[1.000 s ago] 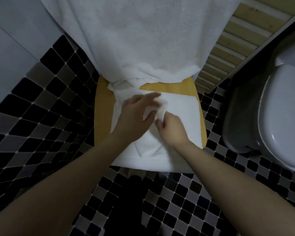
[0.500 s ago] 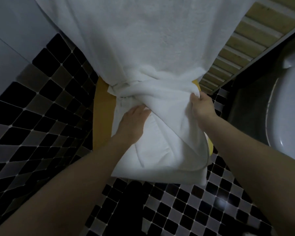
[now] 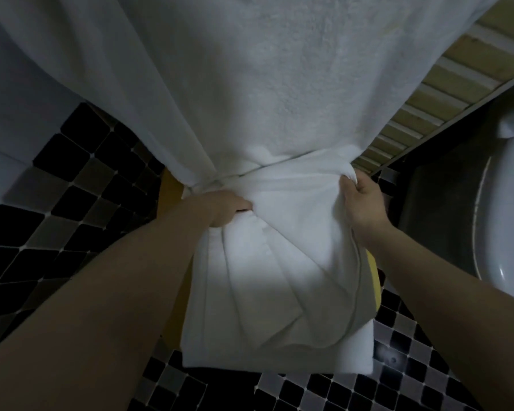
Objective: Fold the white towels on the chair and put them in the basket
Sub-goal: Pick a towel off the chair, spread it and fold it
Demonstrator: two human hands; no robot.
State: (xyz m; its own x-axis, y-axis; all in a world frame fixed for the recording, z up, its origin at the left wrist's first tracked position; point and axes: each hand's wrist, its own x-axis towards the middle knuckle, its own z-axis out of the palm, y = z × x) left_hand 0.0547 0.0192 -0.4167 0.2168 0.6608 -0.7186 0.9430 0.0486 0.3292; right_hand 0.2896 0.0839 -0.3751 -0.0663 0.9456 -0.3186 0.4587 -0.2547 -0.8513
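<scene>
Head view | left hand (image 3: 220, 209) grip clenched on bunched towel (image 3: 279, 280) at its left side | right hand (image 3: 361, 203) grip pinching towel's upper right corner, lifted | towel draped over yellow chair (image 3: 169, 191) seat, second towel (image 3: 264, 84) hanging behind

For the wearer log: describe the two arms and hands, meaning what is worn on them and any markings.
Both forearms are bare as far as the frame shows: no sleeves, gloves, watch or bracelet are visible. The left hand and right hand show no rings or markings on the parts in view, though the light is dim and some fingers are hidden in cloth. Neither arm is visible above the forearm.
</scene>
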